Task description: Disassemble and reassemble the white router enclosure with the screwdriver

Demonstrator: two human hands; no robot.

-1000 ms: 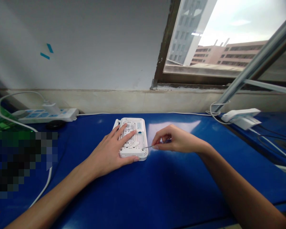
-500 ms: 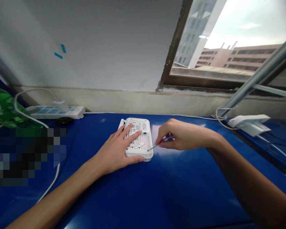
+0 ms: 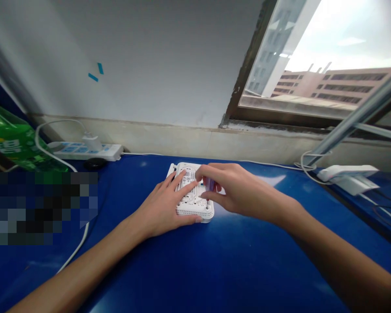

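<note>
A white perforated device (image 3: 190, 208) with rounded corners lies flat on the blue table. My left hand (image 3: 164, 202) rests on its left side with the fingers spread over the top and the thumb along the near edge. Over the device's right side, my right hand (image 3: 226, 187) is closed around a screwdriver (image 3: 209, 183) with a purplish, see-through handle. The tool stands more or less upright near the lower right corner, and its shaft is mostly hidden by my fingers and thumb.
A white power strip (image 3: 109, 152) with a plug and cable lies at the back left, beside a green bottle (image 3: 16, 139) and a small black object (image 3: 95, 163). White adapters (image 3: 352, 178) sit at the right by a metal pole (image 3: 345, 119). The wall (image 3: 169, 137) bounds the table's back.
My right hand has moved left over the device and turned the screwdriver from a slant to nearly upright. My left hand stays on the device. The view has shifted slightly.
</note>
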